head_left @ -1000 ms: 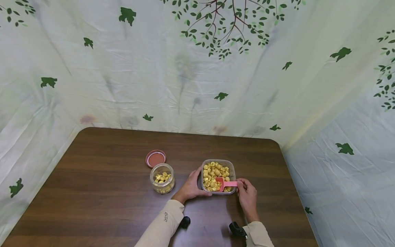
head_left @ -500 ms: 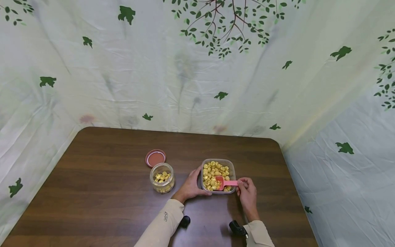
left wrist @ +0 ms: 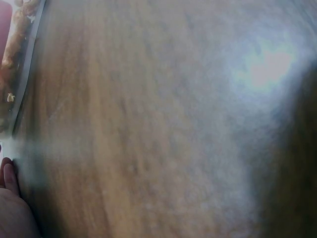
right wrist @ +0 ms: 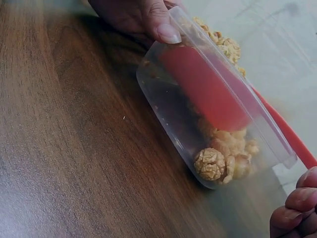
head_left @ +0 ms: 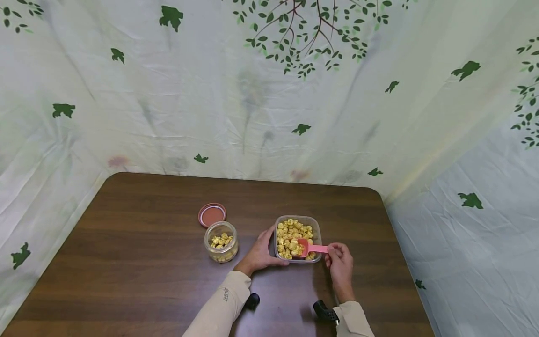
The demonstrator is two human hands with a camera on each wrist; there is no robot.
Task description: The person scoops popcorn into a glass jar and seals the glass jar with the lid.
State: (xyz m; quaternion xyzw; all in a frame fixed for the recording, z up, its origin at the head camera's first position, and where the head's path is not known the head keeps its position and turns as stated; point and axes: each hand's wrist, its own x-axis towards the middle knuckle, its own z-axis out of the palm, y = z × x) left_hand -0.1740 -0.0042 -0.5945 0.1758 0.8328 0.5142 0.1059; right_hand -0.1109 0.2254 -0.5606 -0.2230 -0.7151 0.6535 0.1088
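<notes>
A clear plastic container (head_left: 318,230) of caramel popcorn (head_left: 290,234) stands on the table. My left hand (head_left: 262,255) holds it by the left side, thumb along its near edge; in the right wrist view that thumb (right wrist: 161,22) lies at the wall. My right hand (head_left: 340,267) pinches the handle of a pink scoop (head_left: 318,248) beyond the right rim. The scoop's bowl is down among the popcorn, with pieces on it, and shows red through the wall in the right wrist view. A glass jar (head_left: 214,255), partly filled with popcorn, stands left of my left hand.
A red jar lid (head_left: 212,215) lies just behind the glass jar. The brown wooden table (head_left: 139,243) ends at a white curtain (head_left: 189,93) printed with leaves, behind and at both sides.
My right hand has drawn the scoop slightly to the right within the container, and its bowl tilts more. The left hand and the jar stay in place.
</notes>
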